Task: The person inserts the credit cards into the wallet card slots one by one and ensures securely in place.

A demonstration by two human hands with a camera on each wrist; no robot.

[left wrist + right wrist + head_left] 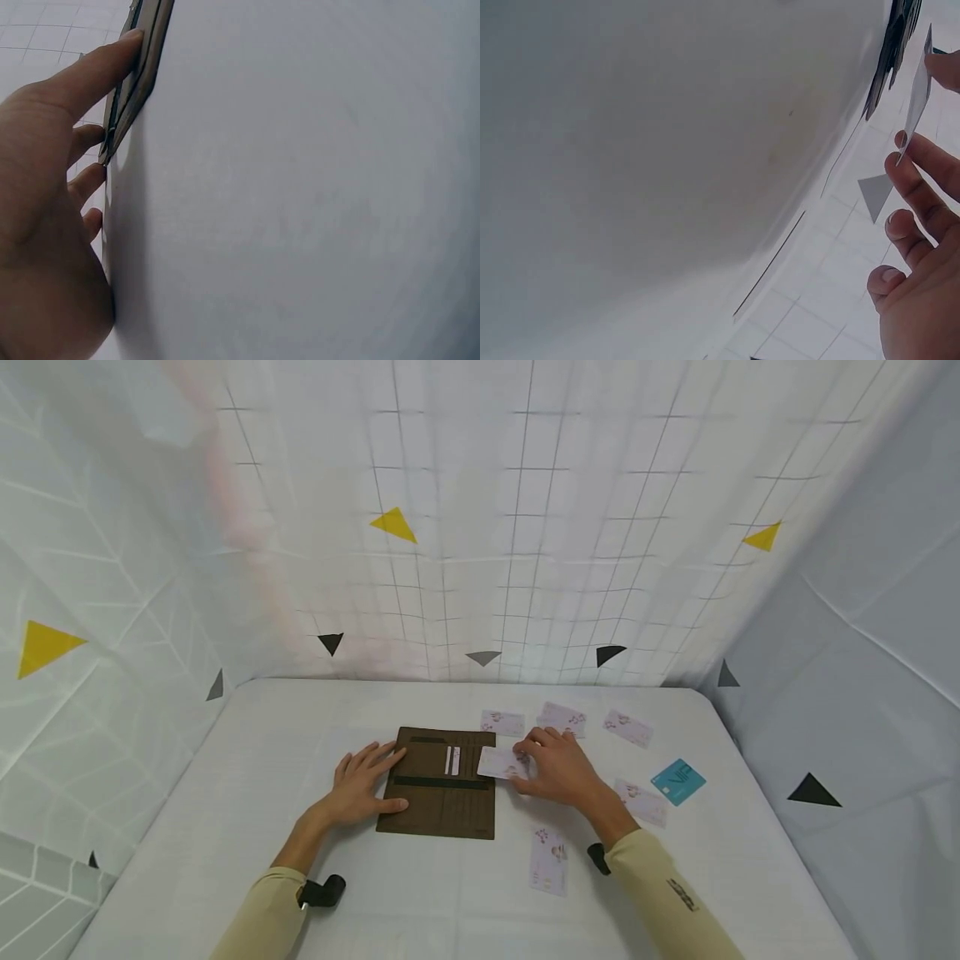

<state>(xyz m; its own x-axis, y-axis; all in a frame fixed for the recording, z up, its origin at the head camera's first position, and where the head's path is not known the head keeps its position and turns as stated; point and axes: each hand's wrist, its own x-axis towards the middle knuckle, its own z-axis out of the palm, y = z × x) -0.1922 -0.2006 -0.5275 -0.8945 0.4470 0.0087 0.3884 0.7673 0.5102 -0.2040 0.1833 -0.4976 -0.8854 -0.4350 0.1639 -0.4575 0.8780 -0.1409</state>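
Observation:
A brown wallet lies unfolded on the white table, with two pale cards showing in its upper slots. My left hand rests on the wallet's left side, fingers spread, thumb on the lower half. In the left wrist view, the thumb presses on the wallet's edge. Between thumb and fingers, my right hand pinches a white card with pinkish print. This card overlaps the wallet's right edge in the head view; the right wrist view shows it nearly edge-on, raised off the table.
Several similar printed cards lie to the right, such as one behind the wallet, one at far right and one in front. A teal card lies farthest right. Patterned white sheets enclose the table.

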